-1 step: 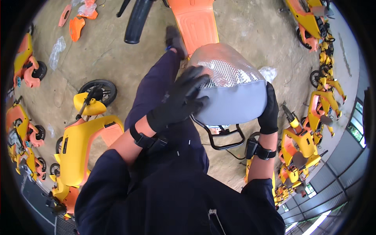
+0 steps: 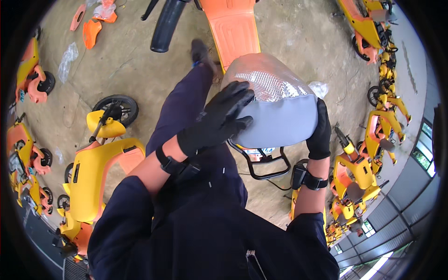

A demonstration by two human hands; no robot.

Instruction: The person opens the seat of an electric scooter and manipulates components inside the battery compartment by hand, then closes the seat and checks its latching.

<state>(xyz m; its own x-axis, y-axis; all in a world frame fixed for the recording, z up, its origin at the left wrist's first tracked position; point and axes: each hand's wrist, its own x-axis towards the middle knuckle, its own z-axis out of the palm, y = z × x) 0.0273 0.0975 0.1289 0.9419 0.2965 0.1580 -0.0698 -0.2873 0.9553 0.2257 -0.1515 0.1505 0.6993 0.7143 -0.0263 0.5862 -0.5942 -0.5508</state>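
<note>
A seat with a grey cover [image 2: 275, 121] and a crinkled silver top sits on a scooter with an orange footboard [image 2: 231, 32] and a black rear rack [image 2: 268, 175]. My left hand [image 2: 221, 114], in a black glove, rests on the seat's left side with fingers apart. My right hand [image 2: 319, 130], also gloved, grips the seat's right edge, its fingertips partly hidden. A black handlebar grip [image 2: 163, 30] is above them.
Yellow-and-orange scooters stand at left [image 2: 88, 186] and in a row at right [image 2: 354, 182]. Orange panels [image 2: 91, 35] and plastic wrapping [image 2: 67, 63] lie on the concrete floor. My left foot [image 2: 200, 53] is beside the footboard.
The seat and my left hand sit very slightly differently in the picture, and my left foot appears shifted a little up and left.
</note>
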